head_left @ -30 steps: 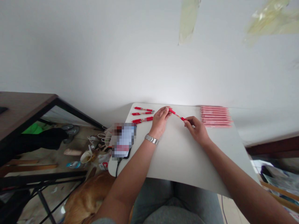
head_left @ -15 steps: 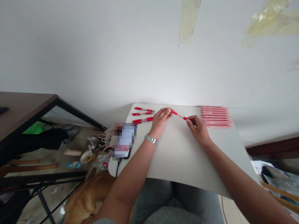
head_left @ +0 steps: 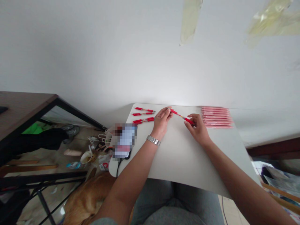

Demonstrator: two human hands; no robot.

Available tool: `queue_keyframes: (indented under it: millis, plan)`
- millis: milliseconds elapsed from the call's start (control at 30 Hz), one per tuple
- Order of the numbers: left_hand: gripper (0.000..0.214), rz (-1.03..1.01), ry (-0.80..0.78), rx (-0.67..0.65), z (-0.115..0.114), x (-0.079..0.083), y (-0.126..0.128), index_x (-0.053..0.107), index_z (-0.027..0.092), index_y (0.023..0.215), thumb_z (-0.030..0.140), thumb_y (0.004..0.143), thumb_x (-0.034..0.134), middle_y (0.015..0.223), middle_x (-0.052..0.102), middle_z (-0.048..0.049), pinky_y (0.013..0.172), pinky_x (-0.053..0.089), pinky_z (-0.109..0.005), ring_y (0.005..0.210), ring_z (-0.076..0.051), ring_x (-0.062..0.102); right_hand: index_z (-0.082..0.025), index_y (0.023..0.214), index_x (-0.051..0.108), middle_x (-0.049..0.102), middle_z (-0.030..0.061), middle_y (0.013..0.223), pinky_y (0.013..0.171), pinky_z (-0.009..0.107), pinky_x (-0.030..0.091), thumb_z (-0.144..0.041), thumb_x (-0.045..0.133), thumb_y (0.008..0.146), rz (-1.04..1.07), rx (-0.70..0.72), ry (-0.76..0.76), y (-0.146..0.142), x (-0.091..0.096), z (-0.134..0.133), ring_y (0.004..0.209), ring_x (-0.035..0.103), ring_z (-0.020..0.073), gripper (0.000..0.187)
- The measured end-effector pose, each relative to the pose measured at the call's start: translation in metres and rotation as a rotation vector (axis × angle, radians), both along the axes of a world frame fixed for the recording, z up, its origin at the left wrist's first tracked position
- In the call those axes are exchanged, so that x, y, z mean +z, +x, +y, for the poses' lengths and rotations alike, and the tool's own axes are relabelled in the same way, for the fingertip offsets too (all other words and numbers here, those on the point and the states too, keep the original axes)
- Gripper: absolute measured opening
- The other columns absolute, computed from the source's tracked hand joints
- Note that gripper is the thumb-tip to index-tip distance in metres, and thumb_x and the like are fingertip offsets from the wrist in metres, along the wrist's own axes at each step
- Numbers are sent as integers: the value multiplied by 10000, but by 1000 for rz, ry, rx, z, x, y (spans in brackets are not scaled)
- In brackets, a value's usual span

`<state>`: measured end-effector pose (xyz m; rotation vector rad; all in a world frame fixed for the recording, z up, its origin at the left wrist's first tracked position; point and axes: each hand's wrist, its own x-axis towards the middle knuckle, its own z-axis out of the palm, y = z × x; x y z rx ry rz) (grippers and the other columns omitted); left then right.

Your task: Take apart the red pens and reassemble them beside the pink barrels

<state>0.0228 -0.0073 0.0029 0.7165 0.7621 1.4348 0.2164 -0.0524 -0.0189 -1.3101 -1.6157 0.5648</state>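
A red pen (head_left: 180, 116) with a clear middle section is stretched between my two hands above the white table (head_left: 178, 150). My left hand (head_left: 162, 122), with a metal watch on its wrist, pinches the pen's upper left end. Around the red lower right end curl the thumb and fingers of my right hand (head_left: 198, 128). Several similar red pens (head_left: 143, 120) lie at the table's left, beyond my left hand. To the right of my right hand lies a row of slim pink-red wrapped sticks (head_left: 217, 117), whose exact kind I cannot make out.
A blurred-out phone (head_left: 125, 142) with a cable lies on the table's left edge. A white wall (head_left: 150, 62) rises behind the table. Left of it stands a dark desk (head_left: 28, 107); a brown dog (head_left: 93, 193) lies on the floor below, near a cup and bottle.
The fingers of my right hand have loosened and slid back along the pen, so more of its red right end shows. My left hand has barely moved.
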Motion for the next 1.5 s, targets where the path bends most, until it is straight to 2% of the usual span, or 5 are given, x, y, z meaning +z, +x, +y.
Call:
queue_keyframes:
  millis: [333,533,1000,1267,1500]
  plan:
    - [348,-42,12,-120,-3,4,-1,771,195,1044,414,794,874,1078,778,-66,1022,534,-352,1006,-162,725,-215,972,683,562,-5,657,567,301,389,-608,373,1067,11,56,-133,2,6,-6,573,498,151,509]
    - [368,-4,-23,-35,0,-1,0,781,215,1073,418,782,878,957,758,-19,936,533,-287,848,-102,691,-238,1192,564,607,-15,789,621,294,450,-579,685,925,61,15,9,-2,1,-1,655,547,160,450]
    - [333,-55,-29,1,0,4,-3,771,208,1022,397,774,886,1003,744,-23,962,525,-294,902,-115,689,-235,1139,579,568,-19,783,589,286,418,-547,687,932,78,-11,20,-3,2,-1,641,513,145,390]
    - [318,-77,-6,-57,-1,6,-2,766,202,1020,381,784,881,1088,752,-52,1024,506,-338,1020,-159,702,-210,917,664,486,-19,632,528,298,322,-595,402,1065,31,24,-117,1,6,-6,550,434,134,488]
    - [332,-73,-32,23,2,4,-3,765,202,1001,392,762,895,1014,739,-28,950,525,-292,922,-119,686,-226,1108,624,610,-2,785,570,281,422,-575,706,908,81,-23,-8,-4,5,-2,627,533,143,410]
